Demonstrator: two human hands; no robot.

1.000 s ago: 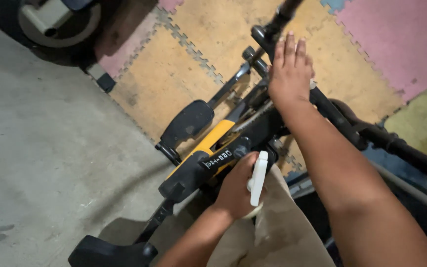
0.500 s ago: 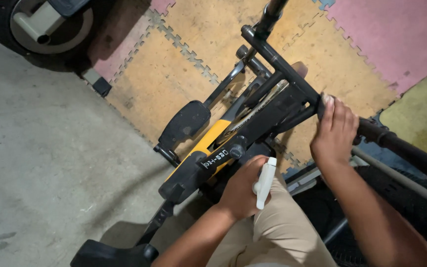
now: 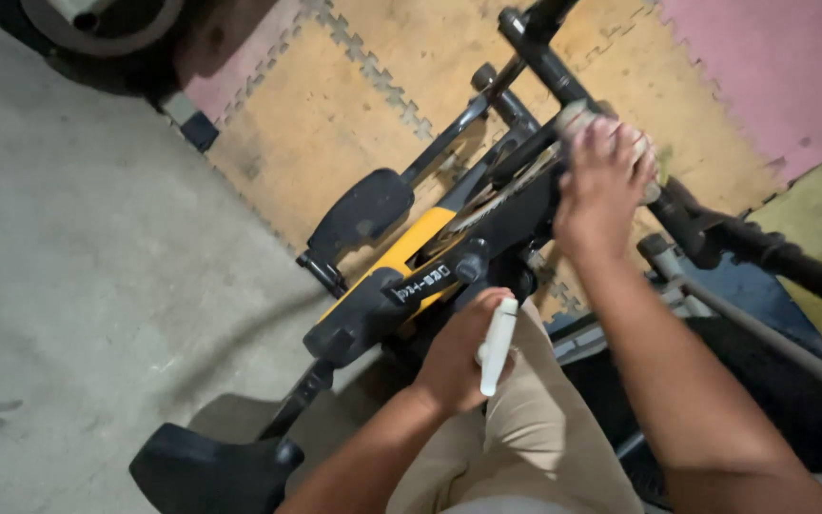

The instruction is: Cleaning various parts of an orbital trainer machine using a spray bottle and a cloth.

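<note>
The black handlebar point(image 3: 563, 81) of an exercise bike point(image 3: 411, 276) runs from 12 o'clock down toward 3 o'clock across the upper right of the view. The right hand point(image 3: 601, 186) lies on this bar with a pale cloth point(image 3: 575, 116) pressed under the fingers point(image 3: 611, 143); its grip is curled over cloth and bar together, though how tightly it closes underneath cannot be told. The bar comes out past the hand toward 3 o'clock as a thicker black tube point(image 3: 763, 249).

At 6 o'clock from that hand, the left hand point(image 3: 459, 357) is clamped around a white spray bottle point(image 3: 497, 345), which stands nearly upright just beside the bike's frame and above a knee in tan trousers point(image 3: 535, 438).

The frame has a yellow panel point(image 3: 411, 249) and a black section with a white label. At 10 o'clock from the left hand sits 1 black pedal point(image 3: 359, 211), tilted. At 7 o'clock a black foot point(image 3: 202, 466) of the bike rests on the grey concrete floor point(image 3: 78, 286).

Under the front of the bike lie interlocking foam mats: orange point(image 3: 335, 124) in the middle, pink point(image 3: 763, 67) at 1 o'clock, yellow-green point(image 3: 820, 209) at 3 o'clock. At 11 o'clock a dark wheel point(image 3: 97, 29) shows at the frame's edge. A grey metal rod point(image 3: 763, 338) runs toward 4 o'clock, near the right forearm.
</note>
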